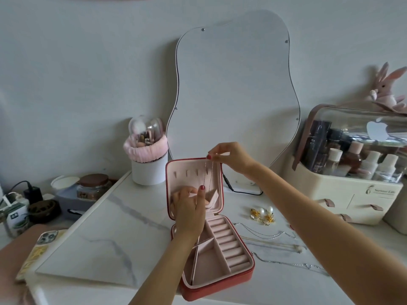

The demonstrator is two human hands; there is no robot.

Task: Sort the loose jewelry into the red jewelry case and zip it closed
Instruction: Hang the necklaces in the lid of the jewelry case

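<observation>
- Pinched in the right hand [231,158], just above the top edge of the upright lid at frame centre, a thin silver chain necklace [208,172] hangs down across the lid's pale pink lining; that grip is narrow, thumb against fingertip.
- The left hand [189,208] rests on the lid's elastic pocket below, index finger raised beside the chain's lower end; it appears to pull the pocket open, though I cannot tell whether it holds the fabric.
- The red zip-around jewelry case [248,280] lies open on the white marble-look worktop [99,238], its ring rolls and compartments empty.
- To do this step well, I judge the chain should be seated on one of the small lining hooks first, then its tail fed slack into the pocket, avoiding kinks.
- Lower right of centre, pearl-and-gold earrings [263,214] and several more fine chains [275,243] wait loose on the worktop.
</observation>
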